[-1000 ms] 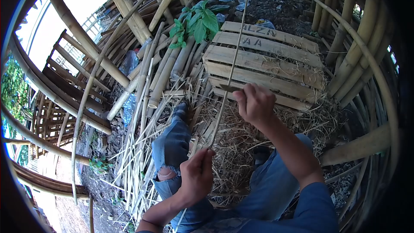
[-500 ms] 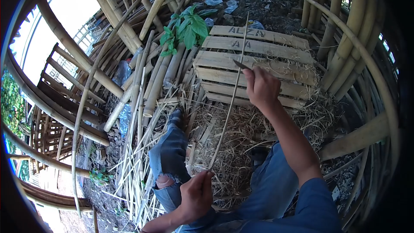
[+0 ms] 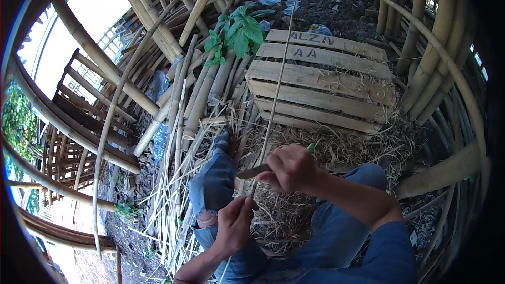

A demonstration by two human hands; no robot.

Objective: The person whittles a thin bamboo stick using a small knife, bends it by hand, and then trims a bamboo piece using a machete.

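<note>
A long thin bamboo strip (image 3: 278, 89) runs from my lap up over the wooden crate. Near its lower part my left hand (image 3: 235, 224) is closed around it, with a short end showing below the fist. My right hand (image 3: 290, 168) grips a knife (image 3: 252, 172) just above the left hand. The blade points left and lies across the strip; whether its edge touches the strip I cannot tell. A bit of green handle end shows behind the right fist. Curly shavings (image 3: 284, 218) cover the ground between my legs.
A slatted wooden crate (image 3: 321, 78) lies ahead, with shavings along its right side. Split bamboo strips (image 3: 168, 215) are heaped on the left. Bamboo poles (image 3: 197, 102) and a leafy green plant (image 3: 239, 34) are beyond. Thick bamboo posts (image 3: 444, 58) stand at right.
My right hand with the knife has come down the strip, from over the crate to just above my left hand. The left hand has shifted slightly up, and the strip's lower end now extends below it.
</note>
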